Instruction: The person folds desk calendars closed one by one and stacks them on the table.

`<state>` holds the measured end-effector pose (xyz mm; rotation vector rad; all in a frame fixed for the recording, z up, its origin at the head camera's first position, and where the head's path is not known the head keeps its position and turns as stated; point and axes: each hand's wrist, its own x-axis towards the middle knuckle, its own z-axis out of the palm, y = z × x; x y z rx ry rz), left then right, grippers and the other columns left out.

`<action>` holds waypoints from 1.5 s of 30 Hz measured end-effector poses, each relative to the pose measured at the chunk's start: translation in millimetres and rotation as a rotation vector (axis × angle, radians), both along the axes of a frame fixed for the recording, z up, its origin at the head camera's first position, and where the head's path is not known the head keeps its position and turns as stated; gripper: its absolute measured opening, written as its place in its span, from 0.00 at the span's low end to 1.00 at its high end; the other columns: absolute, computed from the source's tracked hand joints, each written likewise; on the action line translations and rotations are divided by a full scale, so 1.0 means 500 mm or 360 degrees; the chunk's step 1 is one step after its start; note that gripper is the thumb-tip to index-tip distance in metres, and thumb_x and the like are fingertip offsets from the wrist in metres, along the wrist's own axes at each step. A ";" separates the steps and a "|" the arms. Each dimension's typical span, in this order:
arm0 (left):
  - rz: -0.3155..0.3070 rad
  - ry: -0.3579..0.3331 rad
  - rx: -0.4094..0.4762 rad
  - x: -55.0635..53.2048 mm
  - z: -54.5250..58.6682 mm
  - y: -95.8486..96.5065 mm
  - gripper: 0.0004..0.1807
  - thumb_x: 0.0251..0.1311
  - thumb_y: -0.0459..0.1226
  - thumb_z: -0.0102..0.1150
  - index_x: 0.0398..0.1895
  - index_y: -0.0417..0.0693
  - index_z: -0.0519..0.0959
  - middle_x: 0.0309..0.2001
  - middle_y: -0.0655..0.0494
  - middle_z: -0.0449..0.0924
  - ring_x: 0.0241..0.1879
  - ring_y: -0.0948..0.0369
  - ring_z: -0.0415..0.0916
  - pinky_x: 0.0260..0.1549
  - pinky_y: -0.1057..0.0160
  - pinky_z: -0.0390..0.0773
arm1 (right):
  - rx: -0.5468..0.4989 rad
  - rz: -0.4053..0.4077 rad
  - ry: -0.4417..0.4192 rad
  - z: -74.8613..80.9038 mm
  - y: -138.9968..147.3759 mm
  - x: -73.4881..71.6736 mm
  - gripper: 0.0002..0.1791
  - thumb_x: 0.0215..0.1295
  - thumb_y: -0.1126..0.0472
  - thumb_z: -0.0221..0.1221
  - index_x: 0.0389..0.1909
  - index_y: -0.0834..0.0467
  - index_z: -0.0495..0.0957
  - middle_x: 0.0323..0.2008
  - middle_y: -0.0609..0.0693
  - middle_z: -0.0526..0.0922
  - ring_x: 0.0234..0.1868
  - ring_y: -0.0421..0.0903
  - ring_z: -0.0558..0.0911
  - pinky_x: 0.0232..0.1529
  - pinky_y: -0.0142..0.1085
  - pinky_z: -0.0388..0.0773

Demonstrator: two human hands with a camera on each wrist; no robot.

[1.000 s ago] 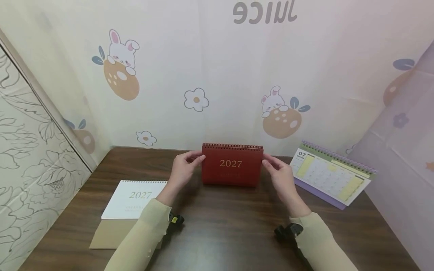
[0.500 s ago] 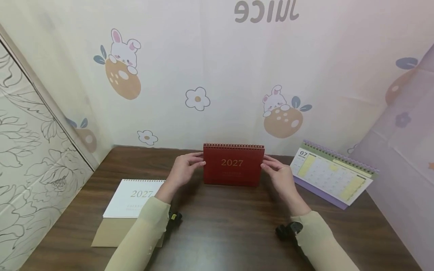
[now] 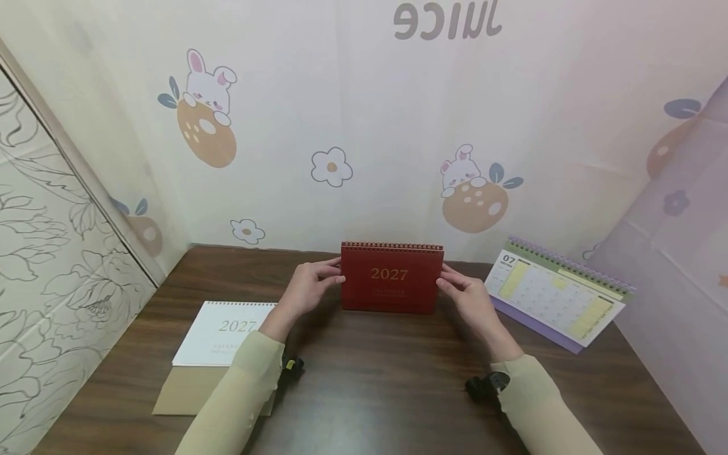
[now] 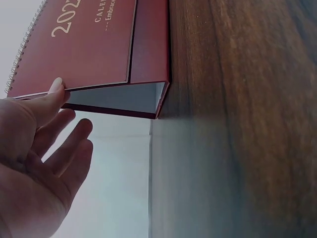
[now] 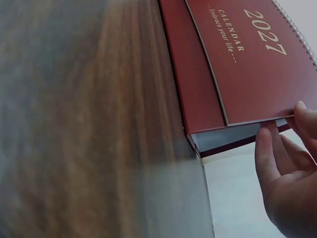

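Note:
A red desk calendar (image 3: 389, 291) with gold "2027" lettering and a spiral binding along its top stands upright at the back of the table. My left hand (image 3: 307, 287) pinches its left edge, thumb on the front cover; in the left wrist view the other fingers (image 4: 74, 148) spread loosely beside the hollow stand. At the opposite edge, my right hand (image 3: 469, 297) holds it the same way, thumb on the cover and fingertips (image 5: 265, 141) at the open side of the stand.
A white 2027 desk calendar (image 3: 207, 335) on a tan stand lies at the left, partly behind the left sleeve. To the right a purple and green calendar (image 3: 557, 294) stands at an angle. A patterned curtain (image 3: 284, 114) hangs behind the wooden table (image 3: 375, 379).
Both hands have slid slightly down the sides of the red calendar. The calendar itself keeps nearly the same place; the view has shifted a little.

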<state>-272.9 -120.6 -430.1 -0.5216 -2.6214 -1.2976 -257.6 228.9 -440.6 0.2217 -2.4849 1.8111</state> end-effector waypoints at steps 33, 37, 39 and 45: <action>-0.0047 0.0181 -0.0043 0.055 0.052 -0.010 0.07 0.59 0.32 0.69 0.40 0.40 0.88 0.56 0.47 0.81 0.50 0.54 0.83 0.45 0.58 0.81 | -0.0150 0.0068 -0.0025 0.058 -0.016 0.047 0.19 0.71 0.65 0.60 0.58 0.73 0.76 0.68 0.60 0.70 0.49 0.33 0.82 0.48 0.41 0.80; -0.0069 0.0192 -0.0047 0.076 0.067 -0.015 0.06 0.58 0.31 0.70 0.38 0.41 0.88 0.56 0.47 0.82 0.49 0.55 0.84 0.45 0.60 0.82 | -0.0110 0.0084 -0.0049 0.064 -0.014 0.071 0.20 0.71 0.64 0.60 0.59 0.72 0.75 0.68 0.61 0.69 0.49 0.34 0.83 0.48 0.42 0.81; -0.0080 0.0176 -0.0046 0.087 0.074 -0.017 0.06 0.58 0.31 0.70 0.38 0.41 0.89 0.55 0.48 0.82 0.48 0.55 0.84 0.44 0.60 0.82 | -0.0098 0.0095 -0.0058 0.065 -0.013 0.083 0.21 0.71 0.64 0.60 0.59 0.73 0.75 0.68 0.62 0.68 0.49 0.35 0.83 0.48 0.43 0.80; -0.0092 0.0118 -0.0056 0.123 0.076 -0.021 0.07 0.57 0.31 0.71 0.38 0.43 0.89 0.55 0.49 0.82 0.50 0.57 0.83 0.44 0.62 0.82 | -0.0053 0.0110 -0.0086 0.064 -0.013 0.121 0.21 0.71 0.63 0.60 0.59 0.72 0.76 0.68 0.62 0.69 0.52 0.39 0.82 0.48 0.43 0.81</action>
